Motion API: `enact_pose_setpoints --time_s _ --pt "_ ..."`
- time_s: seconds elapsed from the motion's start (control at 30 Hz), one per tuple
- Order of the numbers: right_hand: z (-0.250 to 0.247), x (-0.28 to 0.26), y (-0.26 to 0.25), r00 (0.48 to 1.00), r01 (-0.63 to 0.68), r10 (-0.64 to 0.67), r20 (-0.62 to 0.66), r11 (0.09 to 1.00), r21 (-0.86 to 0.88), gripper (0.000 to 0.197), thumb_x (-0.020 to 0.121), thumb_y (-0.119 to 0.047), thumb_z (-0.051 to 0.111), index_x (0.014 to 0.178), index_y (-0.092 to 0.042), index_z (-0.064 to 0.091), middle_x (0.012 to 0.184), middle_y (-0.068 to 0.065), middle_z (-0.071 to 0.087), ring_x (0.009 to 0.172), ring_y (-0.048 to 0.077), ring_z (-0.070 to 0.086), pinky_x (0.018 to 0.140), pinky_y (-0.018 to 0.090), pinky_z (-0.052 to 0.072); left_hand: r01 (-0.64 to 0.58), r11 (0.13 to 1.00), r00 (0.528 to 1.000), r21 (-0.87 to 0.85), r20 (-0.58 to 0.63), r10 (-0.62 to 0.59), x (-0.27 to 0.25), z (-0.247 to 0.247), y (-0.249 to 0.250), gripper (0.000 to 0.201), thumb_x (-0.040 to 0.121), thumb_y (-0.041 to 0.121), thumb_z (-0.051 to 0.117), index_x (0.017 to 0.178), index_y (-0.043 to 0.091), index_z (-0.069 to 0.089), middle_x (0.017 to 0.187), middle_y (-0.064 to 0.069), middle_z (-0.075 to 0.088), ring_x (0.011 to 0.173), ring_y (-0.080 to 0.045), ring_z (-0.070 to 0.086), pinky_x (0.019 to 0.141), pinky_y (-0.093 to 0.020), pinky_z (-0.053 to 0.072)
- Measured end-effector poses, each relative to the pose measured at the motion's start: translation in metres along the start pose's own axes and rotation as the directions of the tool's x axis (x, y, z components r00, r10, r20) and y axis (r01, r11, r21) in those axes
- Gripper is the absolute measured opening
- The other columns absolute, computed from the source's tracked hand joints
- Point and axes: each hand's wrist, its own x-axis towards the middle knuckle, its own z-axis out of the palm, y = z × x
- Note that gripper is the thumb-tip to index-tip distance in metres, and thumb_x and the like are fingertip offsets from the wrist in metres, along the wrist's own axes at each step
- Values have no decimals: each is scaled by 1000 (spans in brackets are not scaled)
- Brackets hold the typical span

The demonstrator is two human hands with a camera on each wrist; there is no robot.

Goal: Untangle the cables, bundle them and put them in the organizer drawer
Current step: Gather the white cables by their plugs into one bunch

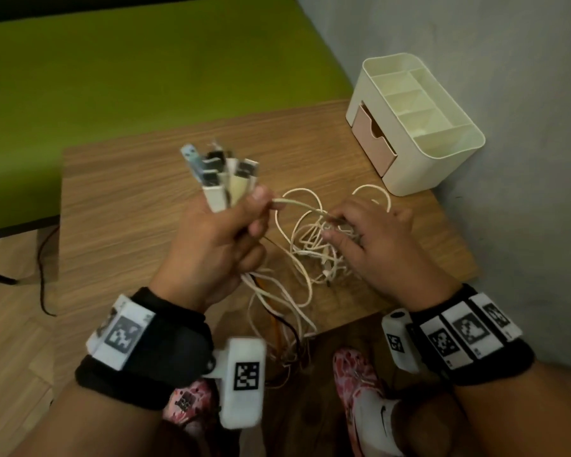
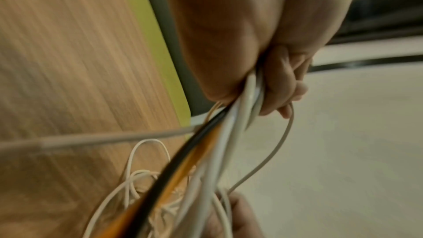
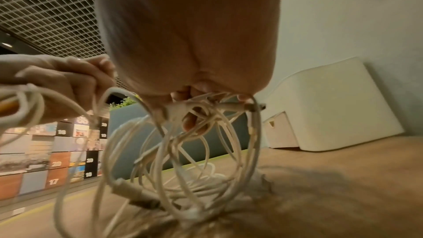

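Several USB plugs (image 1: pixel 220 174) fan from your clenched left hand (image 1: pixel 218 239) while your right hand (image 1: pixel 373 239) pinches the white cable tangle (image 1: pixel 314 245) mid-table, so untangling isn't done; tease loops free next.

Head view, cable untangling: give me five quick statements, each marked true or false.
1. The left hand grips a bunch of cable plugs. True.
2. The organizer has cables in its top compartments. False: they hold nothing.
3. The right hand works in the white tangle on the table. True.
4. The pink drawer is pulled fully out. False: it sits closed.
5. Every cable is white. False: orange and black cables show in the left wrist view.
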Motion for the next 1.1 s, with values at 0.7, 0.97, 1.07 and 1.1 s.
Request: enact_pose_setpoints --time_s 0.7,0.97,1.07,1.1 --pt "5 -1 -5 988 10 -59 -144 948 -320 7 87 -32 65 88 -30 72 84 -10 58 86 17 51 73 31 9 -132 834 964 535 -128 234 -1 3 -6 18 96 9 59 102 22 69 108 2 75 48 6 52 49 -10 40" --pt "5 2 -18 984 48 -84 -157 974 -220 26 88 -36 46 97 -29 69 83 -15 39 86 14 45 72 30 8 -140 674 990 726 89 109 -14 24 -14 8 92 21 66 95 23 73 65 18 67 50 5 54 48 -10 35" --pt "3 2 -23 973 100 -119 -196 989 -109 23 90 -33 51 101 -28 70 85 -13 50 88 16 52 73 31 14 -92 557 988 826 4 157 -6 19 -23 3 90 25 69 88 24 70 72 13 67 68 3 61 56 -15 41" --pt "3 1 -24 972 116 -130 -197 990 -80 20 90 -32 54 101 -27 71 87 -14 52 89 15 52 74 33 17 -73 555 986 828 -25 167 -3 16 -23 5 90 27 70 85 27 68 73 14 66 69 1 61 56 -14 41"
